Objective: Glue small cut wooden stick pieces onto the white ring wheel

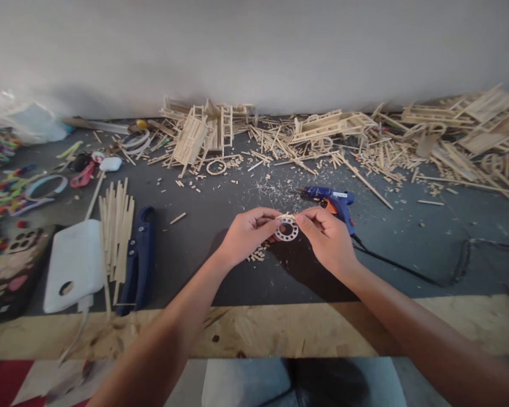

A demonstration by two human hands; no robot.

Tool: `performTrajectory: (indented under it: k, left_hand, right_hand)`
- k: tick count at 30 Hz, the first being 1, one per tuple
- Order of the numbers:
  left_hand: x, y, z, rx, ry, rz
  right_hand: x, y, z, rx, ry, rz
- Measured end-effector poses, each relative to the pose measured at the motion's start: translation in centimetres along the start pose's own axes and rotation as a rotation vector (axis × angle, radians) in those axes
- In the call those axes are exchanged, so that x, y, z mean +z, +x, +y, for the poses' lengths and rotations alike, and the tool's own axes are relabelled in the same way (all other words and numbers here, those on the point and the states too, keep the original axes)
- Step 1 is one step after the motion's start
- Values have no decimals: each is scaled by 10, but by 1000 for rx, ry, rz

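Note:
My left hand (246, 232) and my right hand (327, 240) meet over the dark table and together pinch a small white ring with several round holes (287, 229). A short wooden stick piece lies across the ring's top edge between my fingertips. Both hands are closed on the ring, left on its left rim, right on its right rim. Just behind my right hand lies a blue and orange glue gun (331, 201), its black cord running off to the right. A little heap of short stick offcuts (258, 253) lies under my left wrist.
A bundle of long wooden sticks (115, 226), blue cutters (138, 260) and a white board with a hole (73, 264) lie at the left. Stick-built frames and scraps (220, 133) pile along the wall. Colourful clips (0, 192) crowd the far left. A chipboard edge (254, 330) fronts the table.

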State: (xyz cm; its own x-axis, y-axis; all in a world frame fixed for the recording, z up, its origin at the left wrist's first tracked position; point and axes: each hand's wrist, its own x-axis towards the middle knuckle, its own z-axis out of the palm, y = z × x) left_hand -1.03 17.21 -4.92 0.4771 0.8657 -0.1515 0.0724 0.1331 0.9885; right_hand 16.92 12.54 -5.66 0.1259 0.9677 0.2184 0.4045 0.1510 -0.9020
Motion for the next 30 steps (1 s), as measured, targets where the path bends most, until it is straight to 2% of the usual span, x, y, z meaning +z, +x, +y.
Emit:
performTrajectory:
  k: [11,17,24,30]
  left_hand:
    - [-1,0,-2,11,-20,7]
    - [0,2,-5,34,-124,44]
    - [0,4,-8,95,-123,72]
    - [1,2,-7,70,-71,86]
  right_hand:
    - [-1,-1,-2,-7,11,-8]
    - [-1,1,-8,97,86,46]
    - [4,-1,-3,144,148,-79]
    - [5,-2,-2,139,127,-97]
